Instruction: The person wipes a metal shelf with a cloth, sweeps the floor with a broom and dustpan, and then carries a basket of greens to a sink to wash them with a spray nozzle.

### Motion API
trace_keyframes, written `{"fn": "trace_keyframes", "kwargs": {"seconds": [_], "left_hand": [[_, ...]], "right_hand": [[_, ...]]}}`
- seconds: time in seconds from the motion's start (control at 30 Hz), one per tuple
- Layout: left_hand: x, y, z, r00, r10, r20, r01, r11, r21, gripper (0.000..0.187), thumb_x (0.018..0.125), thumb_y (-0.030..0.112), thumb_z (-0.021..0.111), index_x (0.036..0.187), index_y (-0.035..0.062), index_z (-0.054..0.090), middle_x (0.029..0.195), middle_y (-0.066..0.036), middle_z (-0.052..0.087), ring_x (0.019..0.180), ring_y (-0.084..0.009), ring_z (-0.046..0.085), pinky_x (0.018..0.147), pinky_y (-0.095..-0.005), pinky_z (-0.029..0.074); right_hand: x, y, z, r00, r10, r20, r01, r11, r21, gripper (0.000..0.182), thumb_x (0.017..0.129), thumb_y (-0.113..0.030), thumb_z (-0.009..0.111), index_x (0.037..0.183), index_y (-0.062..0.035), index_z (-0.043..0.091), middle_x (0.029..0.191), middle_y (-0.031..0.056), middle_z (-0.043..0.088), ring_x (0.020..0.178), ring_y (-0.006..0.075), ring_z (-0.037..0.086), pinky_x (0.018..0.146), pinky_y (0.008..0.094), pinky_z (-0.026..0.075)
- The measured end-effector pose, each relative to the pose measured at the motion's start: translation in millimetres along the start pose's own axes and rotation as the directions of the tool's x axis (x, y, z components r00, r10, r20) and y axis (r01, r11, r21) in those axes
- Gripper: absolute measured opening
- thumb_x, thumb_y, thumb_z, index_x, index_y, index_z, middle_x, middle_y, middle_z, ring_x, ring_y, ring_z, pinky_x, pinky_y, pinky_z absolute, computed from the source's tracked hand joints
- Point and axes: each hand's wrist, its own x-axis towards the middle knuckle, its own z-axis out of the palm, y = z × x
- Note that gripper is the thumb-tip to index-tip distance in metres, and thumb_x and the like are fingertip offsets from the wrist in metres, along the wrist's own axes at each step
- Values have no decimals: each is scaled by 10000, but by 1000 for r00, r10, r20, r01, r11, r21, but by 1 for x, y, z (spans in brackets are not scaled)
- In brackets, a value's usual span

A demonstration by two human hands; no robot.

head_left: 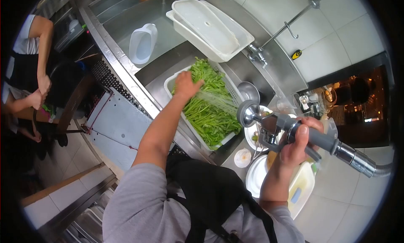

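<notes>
Leafy greens with long stems [210, 112] fill a white perforated basket [169, 84] in the metal sink. My left hand [186, 85] rests on the upper left part of the greens, its thumb spread from the other fingers. To the right, my right hand [301, 140] is wrapped round the grey handle of a spray nozzle [248, 113]. Water streams from the nozzle head leftward onto the greens, towards my left hand.
A white tub with a lid [206, 26] sits beyond the basket, near a tap [257, 54]. A white scoop [143, 43] lies left. Right are a metal bowl [249, 91], plates [256, 175] and a tray [309, 180]. Another person [31, 54] stands far left.
</notes>
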Motion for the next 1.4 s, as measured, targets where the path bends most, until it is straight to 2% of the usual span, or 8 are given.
{"fn": "trace_keyframes", "kwargs": {"seconds": [0.1,0.37,0.47,0.53,0.67,0.73,0.83,1.4], "left_hand": [[20,-34,10,896,-288,337,349,927,-135,821,793,545,657,1339,-32,451,1357,-244,484,1274,-371,456,1070,-418,365],[29,-21,0,777,-285,561,462,864,-200,853,761,567,676,1378,23,450,1323,-237,540,1225,-341,531,1046,-388,400],[19,-6,-13,773,-125,622,362,891,-272,868,748,569,685,1373,14,449,1370,-242,492,1206,-354,536,1028,-395,416],[14,-6,19,903,-66,424,85,996,-26,873,757,546,689,1370,-19,429,1427,-280,397,1210,-375,519,997,-429,433],[-24,33,16,873,-53,486,25,998,65,768,847,441,619,1402,-30,376,1463,-309,312,1214,-452,477,963,-531,424],[-46,44,26,911,61,407,-287,804,521,725,873,365,582,1429,-26,333,1466,-337,288,1226,-492,442,981,-553,390],[-55,44,34,878,187,441,-422,738,527,583,948,262,422,1454,-4,309,1458,-324,310,1145,-546,456,905,-648,366],[-59,47,32,869,246,430,-475,656,587,592,956,272,416,1469,2,292,1450,-322,339,1150,-530,473,871,-622,391]], "right_hand": [[-1,10,-4,998,0,-59,-2,999,-34,265,826,-172,613,992,24,547,914,124,542,779,186,549,700,271,454],[4,21,3,999,-18,-38,17,999,-29,255,829,-182,629,982,11,565,910,117,545,773,178,552,710,273,457],[6,17,9,998,48,-36,-48,999,-6,242,829,-176,632,977,4,565,921,115,536,785,179,554,722,282,462],[7,17,12,998,43,-44,-43,999,-5,239,831,-175,632,976,2,564,928,114,532,793,180,554,729,287,464],[12,17,9,999,-23,-49,23,1000,3,237,834,-178,629,977,-1,561,938,112,518,811,182,550,746,292,464],[12,11,11,996,-29,-83,31,999,15,237,831,-173,623,972,5,553,925,110,508,813,183,540,748,293,460],[6,-4,18,1000,-5,-25,7,997,72,238,827,-169,616,966,12,548,923,111,505,809,181,530,749,289,453],[8,-17,21,999,4,-33,-4,1000,-15,305,822,-263,637,975,-30,513,912,85,498,784,186,542,743,309,458]]}}
